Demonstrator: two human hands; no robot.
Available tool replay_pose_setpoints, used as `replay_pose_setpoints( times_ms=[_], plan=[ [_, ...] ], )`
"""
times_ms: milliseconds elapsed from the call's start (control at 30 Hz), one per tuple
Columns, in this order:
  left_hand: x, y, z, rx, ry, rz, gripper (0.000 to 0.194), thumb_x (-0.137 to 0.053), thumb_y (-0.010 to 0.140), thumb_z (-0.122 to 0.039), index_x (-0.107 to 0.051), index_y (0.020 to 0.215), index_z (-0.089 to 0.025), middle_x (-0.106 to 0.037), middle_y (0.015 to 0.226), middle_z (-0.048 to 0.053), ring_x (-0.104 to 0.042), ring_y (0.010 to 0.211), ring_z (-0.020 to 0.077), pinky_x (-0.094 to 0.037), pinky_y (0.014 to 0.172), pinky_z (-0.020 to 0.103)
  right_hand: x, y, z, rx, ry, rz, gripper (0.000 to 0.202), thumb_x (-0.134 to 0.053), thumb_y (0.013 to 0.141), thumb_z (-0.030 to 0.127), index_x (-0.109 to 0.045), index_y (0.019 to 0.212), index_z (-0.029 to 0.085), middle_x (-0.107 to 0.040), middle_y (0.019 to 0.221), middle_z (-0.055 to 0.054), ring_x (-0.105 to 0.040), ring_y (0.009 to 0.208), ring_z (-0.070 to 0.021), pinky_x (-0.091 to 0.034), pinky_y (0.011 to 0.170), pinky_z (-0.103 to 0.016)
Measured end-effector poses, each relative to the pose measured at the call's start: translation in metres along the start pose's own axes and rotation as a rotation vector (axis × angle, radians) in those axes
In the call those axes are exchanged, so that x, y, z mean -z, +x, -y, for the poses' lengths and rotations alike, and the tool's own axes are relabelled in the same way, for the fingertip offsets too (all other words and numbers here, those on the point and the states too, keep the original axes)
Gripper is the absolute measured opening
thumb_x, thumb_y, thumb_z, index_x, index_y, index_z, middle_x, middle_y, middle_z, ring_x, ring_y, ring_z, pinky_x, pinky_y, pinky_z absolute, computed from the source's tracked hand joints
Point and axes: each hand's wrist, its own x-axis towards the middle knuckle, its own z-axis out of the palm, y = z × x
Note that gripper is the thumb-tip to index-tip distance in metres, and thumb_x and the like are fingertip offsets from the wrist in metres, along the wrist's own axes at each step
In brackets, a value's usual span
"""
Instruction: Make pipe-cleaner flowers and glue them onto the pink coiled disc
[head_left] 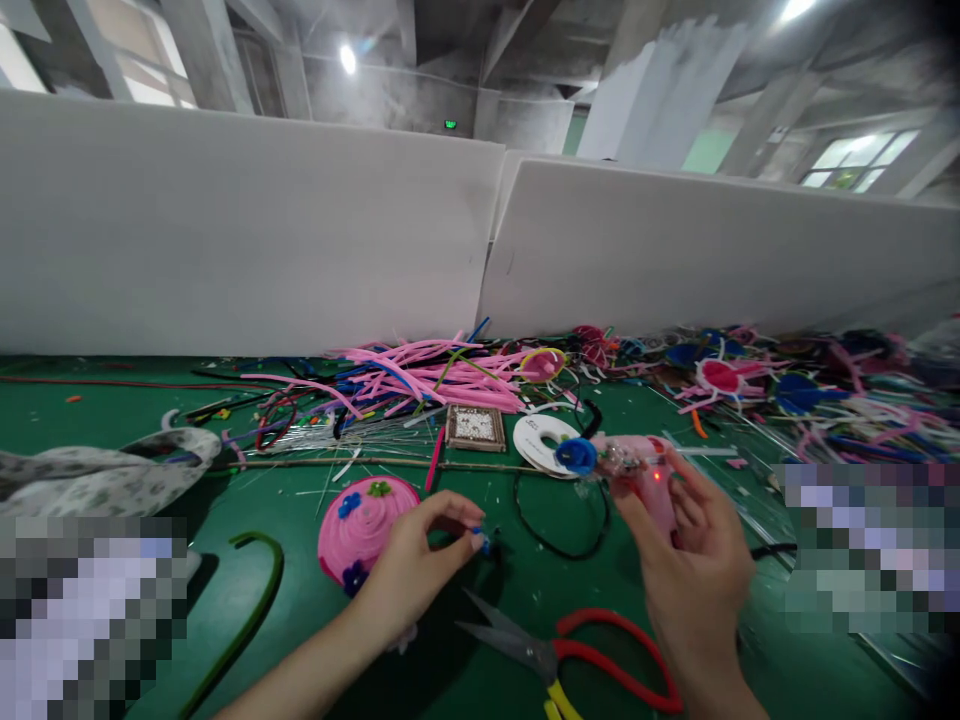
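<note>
My left hand (412, 555) pinches a small blue flower (485, 543) between thumb and fingertips, above the green table. My right hand (697, 545) is wrapped round a pink glue gun (651, 480) with a lit red light. Its front end points left, and a round blue piece (576, 456) shows at the tip. Partly behind my left wrist lies a pink coiled disc (367, 525) bearing small blue and green flowers. Red-handled scissors (551, 655) lie between my hands, blades open toward the left.
Pink pipe cleaners (435, 372) are heaped against a white partition (247, 230). Nearby are a white spool (536, 440), a small framed square (475, 427) and a thin stick (300, 464). A green bent stem (262, 600) lies at left; coloured craft pieces (724, 380) clutter the right.
</note>
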Motion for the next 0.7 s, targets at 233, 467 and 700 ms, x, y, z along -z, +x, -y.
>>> replay_pose_setpoints(
  times_ms=[233, 467, 700],
  plan=[
    [-0.003, 0.005, -0.009, -0.002, 0.136, 0.054, 0.019, -0.059, 0.08, -0.03, -0.071, 0.091, -0.019, -0.072, 0.093, 0.007, -0.065, 0.085, 0.0202, -0.05, 0.068, 0.026, -0.001, 0.002, -0.003, 0.003, 0.004, -0.021, 0.057, -0.074, 0.069, 0.032, -0.057, 0.122, 0.022, -0.059, 0.125, -0.009, -0.056, 0.112, -0.026, -0.043, 0.096, -0.043],
    [-0.006, 0.019, -0.011, -0.058, 0.268, 0.109, 0.021, -0.059, 0.081, -0.032, -0.074, 0.086, -0.018, -0.073, 0.088, 0.007, -0.066, 0.078, 0.0197, -0.05, 0.063, 0.025, 0.0, 0.004, -0.006, 0.003, 0.006, -0.02, 0.056, -0.073, 0.068, 0.033, -0.058, 0.12, 0.02, -0.059, 0.123, -0.01, -0.058, 0.108, -0.0258, -0.045, 0.094, -0.043],
    [-0.009, 0.025, 0.0, -0.149, 0.456, 0.133, 0.015, -0.063, 0.077, -0.022, -0.068, 0.091, -0.019, -0.073, 0.085, 0.005, -0.067, 0.078, 0.0193, -0.051, 0.068, 0.027, 0.0, 0.003, -0.004, 0.025, 0.032, 0.005, 0.055, -0.073, 0.069, 0.028, -0.057, 0.121, 0.019, -0.059, 0.124, -0.01, -0.059, 0.108, -0.0242, -0.046, 0.094, -0.041]
  ],
)
